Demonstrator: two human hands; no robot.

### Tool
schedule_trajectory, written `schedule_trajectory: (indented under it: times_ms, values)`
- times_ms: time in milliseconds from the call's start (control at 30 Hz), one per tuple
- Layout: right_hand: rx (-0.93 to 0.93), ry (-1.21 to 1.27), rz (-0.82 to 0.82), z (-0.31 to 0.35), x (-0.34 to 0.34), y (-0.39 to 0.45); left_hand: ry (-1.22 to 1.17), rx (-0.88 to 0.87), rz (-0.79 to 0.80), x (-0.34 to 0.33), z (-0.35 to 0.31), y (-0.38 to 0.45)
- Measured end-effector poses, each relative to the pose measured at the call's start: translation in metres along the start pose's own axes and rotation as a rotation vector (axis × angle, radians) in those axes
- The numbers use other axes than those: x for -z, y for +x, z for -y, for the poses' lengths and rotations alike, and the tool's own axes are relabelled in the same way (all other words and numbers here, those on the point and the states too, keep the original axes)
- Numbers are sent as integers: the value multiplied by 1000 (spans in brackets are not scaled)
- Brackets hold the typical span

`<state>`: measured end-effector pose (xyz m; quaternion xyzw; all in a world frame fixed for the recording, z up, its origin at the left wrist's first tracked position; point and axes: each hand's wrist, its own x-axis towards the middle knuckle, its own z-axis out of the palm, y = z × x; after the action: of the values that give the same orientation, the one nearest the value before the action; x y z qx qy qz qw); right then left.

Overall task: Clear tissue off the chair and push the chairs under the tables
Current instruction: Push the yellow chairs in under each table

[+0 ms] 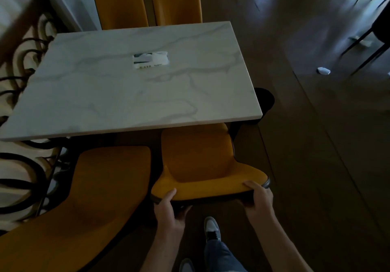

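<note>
Mustard chair (200, 162) upright, its seat partly beneath the marble table (118, 94).

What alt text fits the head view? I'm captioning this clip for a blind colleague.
Both hands, left hand and right hand, grip the backrest of a yellow chair whose seat sits partly under a white marble table. A second yellow chair stands pulled out to its left, and a crumpled tissue lies on the dark floor.

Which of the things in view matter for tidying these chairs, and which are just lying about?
Part of the job:
- right-hand yellow chair, its backrest gripped by left hand and right hand
- yellow chair beside it, not yet pushed in
- marble table
- crumpled tissue on the floor

Just lying about:
- card on the table
- two far chairs
</note>
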<state>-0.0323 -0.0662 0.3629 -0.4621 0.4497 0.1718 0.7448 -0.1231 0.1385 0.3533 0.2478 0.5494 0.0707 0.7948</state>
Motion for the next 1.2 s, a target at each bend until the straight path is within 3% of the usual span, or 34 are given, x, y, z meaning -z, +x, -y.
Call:
schedule_trajectory:
  times_ms: [400,1200]
  values:
    - [13,-17,100,19,-31,15,-65,-46,-27,-33,-19,19]
    - [-57,24,68,33,-80,47,-37,-44,-35,-65,-45,63]
